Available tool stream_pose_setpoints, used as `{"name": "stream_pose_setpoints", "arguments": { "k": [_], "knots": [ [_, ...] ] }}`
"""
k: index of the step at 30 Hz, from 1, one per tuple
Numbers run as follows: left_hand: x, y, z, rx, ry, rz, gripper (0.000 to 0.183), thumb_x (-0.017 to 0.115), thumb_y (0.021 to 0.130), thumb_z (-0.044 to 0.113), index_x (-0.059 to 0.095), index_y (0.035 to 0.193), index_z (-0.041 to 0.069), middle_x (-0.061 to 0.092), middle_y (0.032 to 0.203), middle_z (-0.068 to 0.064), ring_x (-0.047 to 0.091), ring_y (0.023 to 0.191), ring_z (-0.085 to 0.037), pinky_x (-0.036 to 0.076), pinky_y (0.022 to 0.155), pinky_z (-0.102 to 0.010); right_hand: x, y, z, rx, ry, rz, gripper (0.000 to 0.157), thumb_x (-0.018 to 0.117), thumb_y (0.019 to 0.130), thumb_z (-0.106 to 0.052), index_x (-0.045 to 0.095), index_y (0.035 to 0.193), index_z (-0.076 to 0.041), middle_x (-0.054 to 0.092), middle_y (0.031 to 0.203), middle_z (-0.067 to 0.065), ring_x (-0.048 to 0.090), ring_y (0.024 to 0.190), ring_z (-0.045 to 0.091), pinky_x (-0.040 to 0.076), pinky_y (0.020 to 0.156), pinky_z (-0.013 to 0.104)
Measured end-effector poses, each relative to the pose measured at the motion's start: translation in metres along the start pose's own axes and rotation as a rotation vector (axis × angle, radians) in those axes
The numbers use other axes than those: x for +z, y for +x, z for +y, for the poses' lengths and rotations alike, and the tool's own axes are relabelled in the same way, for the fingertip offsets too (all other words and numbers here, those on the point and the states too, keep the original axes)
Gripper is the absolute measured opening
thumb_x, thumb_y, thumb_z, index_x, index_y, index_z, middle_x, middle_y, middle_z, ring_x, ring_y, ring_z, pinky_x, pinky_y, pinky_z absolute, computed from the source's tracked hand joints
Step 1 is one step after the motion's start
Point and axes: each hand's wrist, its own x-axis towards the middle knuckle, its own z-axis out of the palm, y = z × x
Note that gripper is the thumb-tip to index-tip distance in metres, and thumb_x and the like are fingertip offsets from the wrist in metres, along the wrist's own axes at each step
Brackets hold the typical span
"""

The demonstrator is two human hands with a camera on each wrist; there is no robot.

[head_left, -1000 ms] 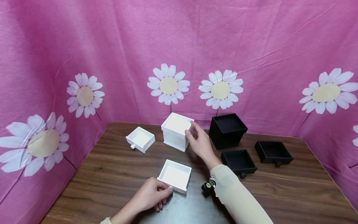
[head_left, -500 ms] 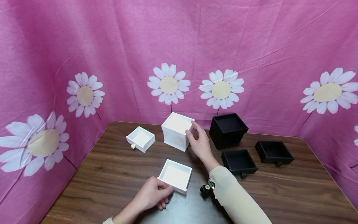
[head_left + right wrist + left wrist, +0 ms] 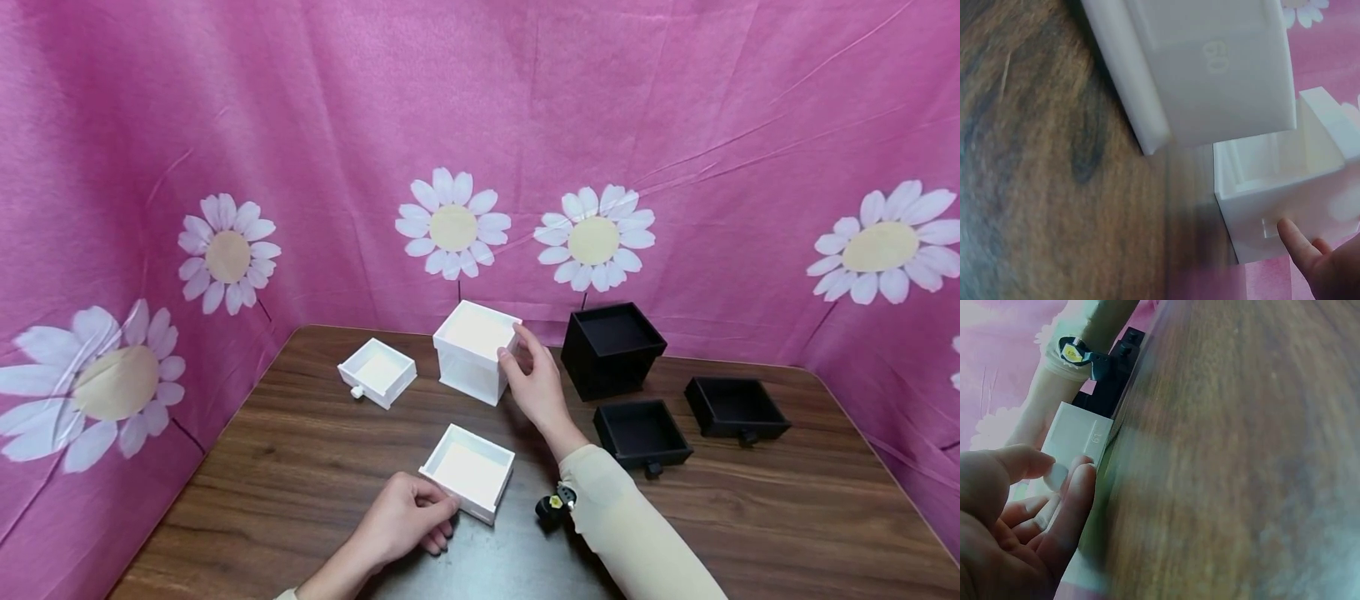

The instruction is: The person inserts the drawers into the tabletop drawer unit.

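Note:
My left hand (image 3: 408, 517) pinches the round knob (image 3: 1055, 477) of a white drawer (image 3: 471, 468) between thumb and fingers. The drawer is open-topped and lies low over the near middle of the table, with a raised number on its outer side. Behind it stands a white box (image 3: 471, 358) with a flat top and an open front. My right hand (image 3: 536, 387) rests against this box's right side, thumb and forefinger extended near its upper edge. In the right wrist view a fingertip (image 3: 1286, 226) presses the box wall; the other fingers are partly hidden.
A second white drawer (image 3: 378, 371) with a knob lies left of the box. On the right stand a black box (image 3: 611, 354) and two black drawers, one nearer (image 3: 642, 433) and one farther right (image 3: 735, 408). A pink daisy-print cloth (image 3: 525, 100) encloses the wooden table (image 3: 285, 483).
The drawer in my left hand has turned slightly, its front edge shifting a little left as the left hand moved slightly. My right hand stays at the white box.

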Motion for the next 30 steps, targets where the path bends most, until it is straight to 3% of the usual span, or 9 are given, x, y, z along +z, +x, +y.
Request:
{"name": "stream_pose_setpoints", "arguments": {
  "k": [10, 30],
  "knots": [
    [-0.005, -0.001, 0.001, 0.001, -0.102, 0.021, 0.027, 0.068, 0.101, 0.005, 0.074, 0.105, -0.02, 0.076, 0.077, -0.016, 0.07, 0.061, -0.009, 0.063, 0.059, -0.027, -0.001, 0.0, -0.001, -0.003, -0.011, 0.006, 0.058, 0.068, 0.105, -0.029, 0.052, 0.16, -0.018, 0.057, 0.152, 0.026, 0.068, 0.128, 0.046, 0.057, 0.107, 0.058],
    [-0.012, 0.021, 0.006, -0.015, -0.195, 0.13, 0.029, 0.064, 0.103, 0.002, 0.068, 0.115, -0.025, 0.079, 0.089, -0.028, 0.078, 0.072, -0.013, 0.067, 0.072, -0.032, 0.0, 0.001, 0.002, 0.0, 0.0, 0.009, 0.058, 0.069, 0.105, -0.029, 0.053, 0.16, -0.02, 0.057, 0.152, 0.024, 0.069, 0.127, 0.045, 0.058, 0.107, 0.056]
  ]
}}
